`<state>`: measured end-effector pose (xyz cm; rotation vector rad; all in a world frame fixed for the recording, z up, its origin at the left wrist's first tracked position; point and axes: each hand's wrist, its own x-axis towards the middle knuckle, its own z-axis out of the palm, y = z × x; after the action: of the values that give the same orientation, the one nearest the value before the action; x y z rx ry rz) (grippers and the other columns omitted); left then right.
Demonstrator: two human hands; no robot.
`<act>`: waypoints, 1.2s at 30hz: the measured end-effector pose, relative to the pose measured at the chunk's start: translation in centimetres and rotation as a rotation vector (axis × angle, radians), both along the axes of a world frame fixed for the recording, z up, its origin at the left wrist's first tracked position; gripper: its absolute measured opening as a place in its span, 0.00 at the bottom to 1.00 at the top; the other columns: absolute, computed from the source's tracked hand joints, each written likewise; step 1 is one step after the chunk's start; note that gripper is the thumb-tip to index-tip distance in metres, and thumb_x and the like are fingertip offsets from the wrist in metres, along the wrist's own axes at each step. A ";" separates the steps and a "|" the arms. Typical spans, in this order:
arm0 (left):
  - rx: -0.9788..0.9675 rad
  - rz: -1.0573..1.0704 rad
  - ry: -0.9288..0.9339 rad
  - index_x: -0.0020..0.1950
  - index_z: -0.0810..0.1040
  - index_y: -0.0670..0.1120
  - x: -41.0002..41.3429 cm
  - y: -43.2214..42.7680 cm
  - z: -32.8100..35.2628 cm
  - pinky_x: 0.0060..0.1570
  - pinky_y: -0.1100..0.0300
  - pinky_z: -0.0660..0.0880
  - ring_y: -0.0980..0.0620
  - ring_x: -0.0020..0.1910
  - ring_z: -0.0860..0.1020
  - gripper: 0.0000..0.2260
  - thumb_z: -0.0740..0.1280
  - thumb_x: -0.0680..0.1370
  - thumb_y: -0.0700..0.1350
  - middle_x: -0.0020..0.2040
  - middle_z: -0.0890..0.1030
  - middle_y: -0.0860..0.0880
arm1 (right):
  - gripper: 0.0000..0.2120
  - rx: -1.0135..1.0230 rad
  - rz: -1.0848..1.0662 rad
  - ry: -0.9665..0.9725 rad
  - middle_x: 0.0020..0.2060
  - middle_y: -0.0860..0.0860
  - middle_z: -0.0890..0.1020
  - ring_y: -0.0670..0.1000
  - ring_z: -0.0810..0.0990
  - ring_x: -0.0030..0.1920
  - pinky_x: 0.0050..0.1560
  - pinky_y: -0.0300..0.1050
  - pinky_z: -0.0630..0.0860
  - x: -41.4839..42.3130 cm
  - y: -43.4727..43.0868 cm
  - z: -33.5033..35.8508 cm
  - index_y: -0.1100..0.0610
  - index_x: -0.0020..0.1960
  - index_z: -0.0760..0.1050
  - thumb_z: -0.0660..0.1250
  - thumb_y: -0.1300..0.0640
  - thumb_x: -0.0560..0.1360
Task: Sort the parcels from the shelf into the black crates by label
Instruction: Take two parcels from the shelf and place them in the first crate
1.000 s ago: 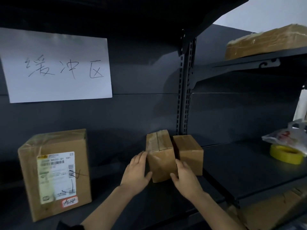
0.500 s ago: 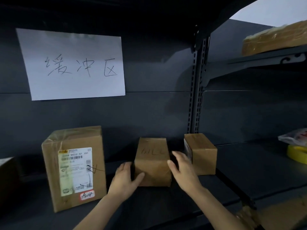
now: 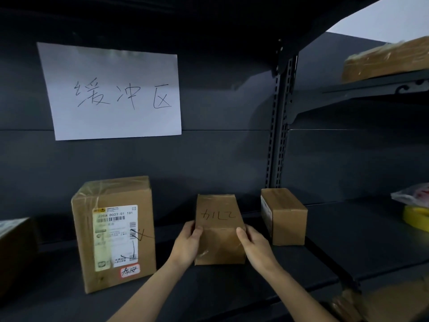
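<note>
A small brown cardboard parcel (image 3: pixel 219 226) with handwritten characters on its top sits on the dark shelf (image 3: pixel 232 289), tilted toward me. My left hand (image 3: pixel 186 244) grips its left side and my right hand (image 3: pixel 254 246) grips its right side. To its right stands a second small parcel (image 3: pixel 286 217) with a label on its left face. On the left stands a taller parcel (image 3: pixel 113 231) with a white shipping label and a red-edged sticker. No black crates are in view.
A white paper sign (image 3: pixel 111 91) hangs on the shelf's back panel. A slotted upright post (image 3: pixel 279 126) divides the bays. Yellow tape (image 3: pixel 416 216) and a plastic bag (image 3: pixel 413 194) lie at far right. Another box (image 3: pixel 385 59) sits on the upper right shelf, and one box (image 3: pixel 14 247) at far left.
Both hands have pulled the small parcel left, away from its neighbour, turned it so the handwritten top faces me, and closed tighter on its sides. The view shifted left.
</note>
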<state>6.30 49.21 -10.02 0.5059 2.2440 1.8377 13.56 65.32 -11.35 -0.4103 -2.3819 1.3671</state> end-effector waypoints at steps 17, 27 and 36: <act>0.007 -0.094 -0.291 0.66 0.68 0.43 3.3 -2.6 -1.7 0.66 0.49 0.68 0.43 0.63 0.72 0.13 0.55 0.82 0.41 0.60 0.74 0.42 | 0.22 0.919 -0.019 0.124 0.67 0.49 0.68 0.50 0.64 0.68 0.69 0.51 0.60 1.7 -4.4 3.4 0.46 0.70 0.65 0.55 0.42 0.78; 0.060 0.066 0.108 0.70 0.66 0.49 2.7 -2.2 1.4 0.68 0.48 0.66 0.51 0.65 0.69 0.17 0.57 0.81 0.48 0.62 0.71 0.51 | 0.24 0.158 -0.081 0.135 0.65 0.49 0.71 0.50 0.68 0.68 0.65 0.41 0.64 3.2 -2.6 1.6 0.55 0.70 0.65 0.57 0.44 0.78; 0.268 -0.130 -0.319 0.61 0.72 0.53 4.5 -2.5 -0.8 0.42 0.57 0.77 0.44 0.54 0.78 0.14 0.55 0.80 0.38 0.55 0.77 0.42 | 0.23 0.645 -0.005 0.229 0.66 0.46 0.70 0.49 0.67 0.66 0.66 0.47 0.66 2.4 -3.7 2.7 0.46 0.70 0.64 0.60 0.44 0.76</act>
<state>10.82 46.73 -10.83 0.3584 1.7338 1.9986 15.99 61.66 -8.63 -0.0717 -2.4448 0.5413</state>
